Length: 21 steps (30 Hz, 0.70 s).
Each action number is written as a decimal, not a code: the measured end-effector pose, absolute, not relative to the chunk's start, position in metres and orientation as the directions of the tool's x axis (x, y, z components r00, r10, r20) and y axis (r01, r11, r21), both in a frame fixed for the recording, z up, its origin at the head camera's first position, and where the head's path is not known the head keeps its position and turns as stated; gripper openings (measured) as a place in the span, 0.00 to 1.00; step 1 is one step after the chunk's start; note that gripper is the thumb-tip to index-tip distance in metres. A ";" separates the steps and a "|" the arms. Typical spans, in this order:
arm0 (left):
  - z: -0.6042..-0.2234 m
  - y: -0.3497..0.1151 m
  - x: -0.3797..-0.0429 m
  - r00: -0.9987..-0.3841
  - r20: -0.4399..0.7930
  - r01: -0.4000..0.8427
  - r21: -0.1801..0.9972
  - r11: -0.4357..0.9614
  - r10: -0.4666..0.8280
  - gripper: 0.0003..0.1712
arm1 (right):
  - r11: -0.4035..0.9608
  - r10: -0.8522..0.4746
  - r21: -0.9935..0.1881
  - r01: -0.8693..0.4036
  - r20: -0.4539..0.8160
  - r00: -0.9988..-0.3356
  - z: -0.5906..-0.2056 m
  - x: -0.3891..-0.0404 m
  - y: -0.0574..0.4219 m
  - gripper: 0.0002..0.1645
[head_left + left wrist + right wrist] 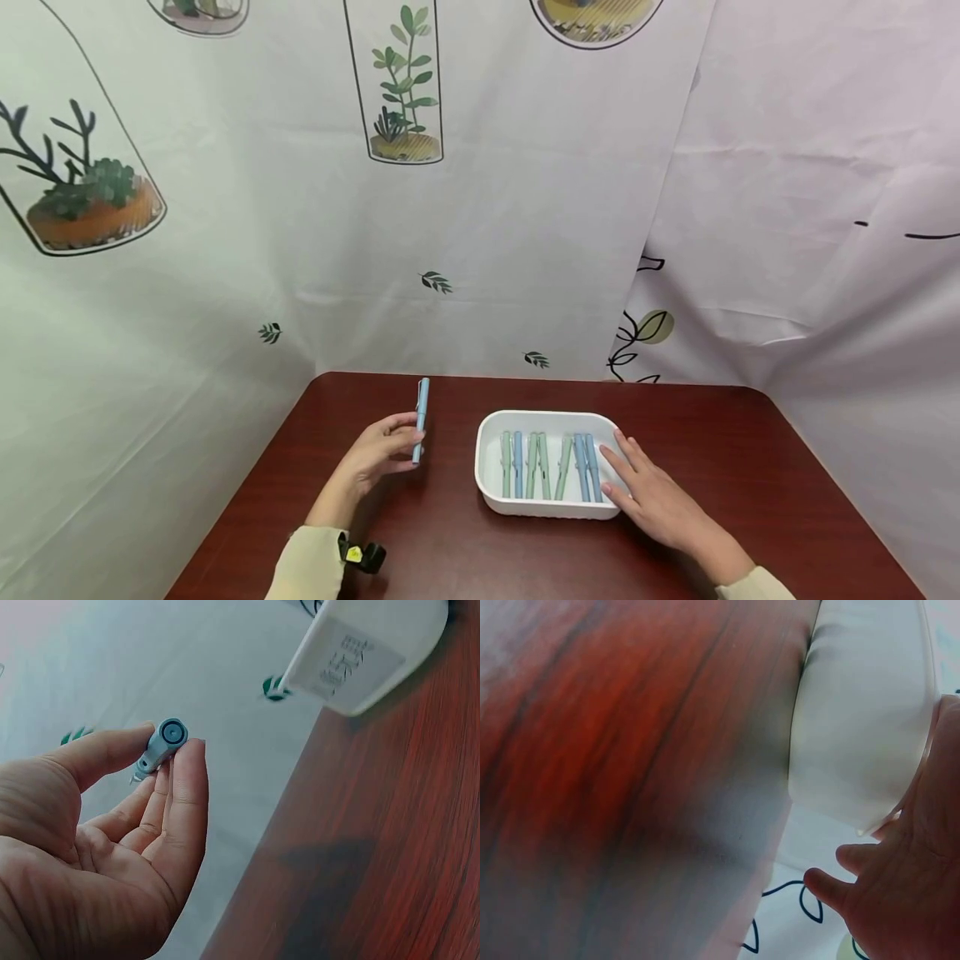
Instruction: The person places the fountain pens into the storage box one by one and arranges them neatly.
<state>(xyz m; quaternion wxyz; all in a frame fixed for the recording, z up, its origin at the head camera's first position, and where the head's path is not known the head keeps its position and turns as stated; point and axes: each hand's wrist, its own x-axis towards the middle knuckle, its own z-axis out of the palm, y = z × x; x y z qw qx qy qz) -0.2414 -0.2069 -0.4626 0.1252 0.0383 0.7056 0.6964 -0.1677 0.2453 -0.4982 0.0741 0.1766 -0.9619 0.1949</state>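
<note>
My left hand (381, 452) pinches a light blue pen (422, 412) between thumb and fingers, raised to the left of the white tray (551, 507). The pen stands nearly upright with its clip toward the top. In the left wrist view one round end of the pen (173, 733) faces the camera. Fingers spread, my right hand (660, 500) rests over the tray's right rim. Inside the tray lie several pale green pens (532, 462) and blue pens (518, 462), roughly side by side. The right wrist view shows the tray's outer wall (859, 712) beside the right hand (900, 877).
A dark red wooden table (435, 550) carries the tray. Behind and at the sides hangs a white cloth (540, 208) printed with plants. A black band with a small device (363, 553) is strapped on the left wrist.
</note>
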 end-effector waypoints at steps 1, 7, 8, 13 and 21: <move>-0.461 -0.204 -0.241 -0.963 -0.121 -0.120 0.993 0.020 0.239 0.35 | 0.862 -0.310 -0.349 -0.367 0.210 -0.927 -0.499 -0.168 0.245 0.38; -0.457 -0.188 -0.239 -0.955 -0.112 -0.121 0.993 -0.014 0.274 0.33 | 0.864 -0.307 -0.348 -0.364 0.209 -0.928 -0.499 -0.167 0.245 0.38; -0.457 -0.185 -0.238 -0.955 -0.111 -0.120 0.993 -0.018 0.276 0.33 | 0.863 -0.306 -0.350 -0.364 0.211 -0.928 -0.499 -0.168 0.245 0.38; -0.456 -0.171 -0.236 -0.953 -0.105 -0.120 0.992 -0.036 0.285 0.32 | 0.862 -0.304 -0.353 -0.363 0.212 -0.929 -0.498 -0.168 0.245 0.38; -0.455 -0.156 -0.230 -0.946 -0.111 -0.129 0.991 -0.042 0.305 0.33 | 0.862 -0.303 -0.353 -0.363 0.214 -0.929 -0.498 -0.167 0.244 0.38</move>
